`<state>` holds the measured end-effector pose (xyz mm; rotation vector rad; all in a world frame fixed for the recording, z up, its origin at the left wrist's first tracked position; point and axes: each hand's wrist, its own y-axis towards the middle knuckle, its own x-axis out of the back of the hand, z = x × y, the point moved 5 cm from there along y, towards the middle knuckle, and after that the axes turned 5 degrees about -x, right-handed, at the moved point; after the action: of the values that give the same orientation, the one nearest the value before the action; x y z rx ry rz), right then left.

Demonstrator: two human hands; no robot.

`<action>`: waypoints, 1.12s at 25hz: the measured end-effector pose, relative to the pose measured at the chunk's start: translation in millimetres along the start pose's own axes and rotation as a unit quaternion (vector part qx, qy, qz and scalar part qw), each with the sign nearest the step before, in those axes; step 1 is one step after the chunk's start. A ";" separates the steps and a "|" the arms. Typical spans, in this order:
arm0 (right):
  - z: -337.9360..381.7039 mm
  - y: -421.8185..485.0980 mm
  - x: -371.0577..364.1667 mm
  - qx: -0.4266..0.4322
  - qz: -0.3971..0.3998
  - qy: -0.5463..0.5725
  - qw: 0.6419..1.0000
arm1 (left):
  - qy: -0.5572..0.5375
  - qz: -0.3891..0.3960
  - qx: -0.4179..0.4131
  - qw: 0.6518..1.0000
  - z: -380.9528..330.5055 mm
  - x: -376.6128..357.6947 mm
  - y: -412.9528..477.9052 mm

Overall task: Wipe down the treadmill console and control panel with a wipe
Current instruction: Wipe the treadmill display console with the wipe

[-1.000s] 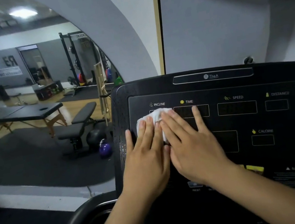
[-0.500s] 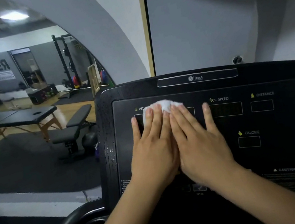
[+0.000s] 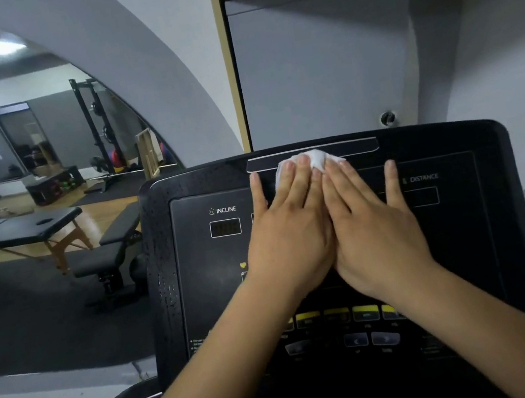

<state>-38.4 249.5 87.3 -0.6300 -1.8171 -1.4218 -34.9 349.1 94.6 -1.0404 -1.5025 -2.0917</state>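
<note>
Pins wipe (image 3: 315, 158) under flat, straight fingers of left grip (image 3: 290, 239) and right grip (image 3: 376, 232) equally, at console (image 3: 452, 139) top centre.

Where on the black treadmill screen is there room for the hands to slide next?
Bare black control panel lies left of the left hand, below the INCLINE window, and right of the right hand, under the DISTANCE label. It is crowded at the top middle, where both hands press the crumpled white wipe, and low down by the yellow buttons.
</note>
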 end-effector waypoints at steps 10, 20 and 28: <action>-56.2 -16.6 -3.4 -0.019 -0.004 -0.033 0.999 | -0.023 0.001 -0.035 0.999 -51.4 -9.7 24.3; -98.7 -37.8 -4.6 -0.032 -0.015 -0.024 0.999 | -0.043 0.022 -0.051 0.998 -89.6 -17.9 29.8; -126.2 -73.3 -10.9 -0.070 0.000 -0.030 0.997 | -0.038 0.045 -0.101 0.993 -120.9 -24.3 25.8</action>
<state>-55.6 109.1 49.6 -0.7518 -1.7744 -1.5543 -44.4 225.1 73.8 -1.2488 -1.2709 -2.1984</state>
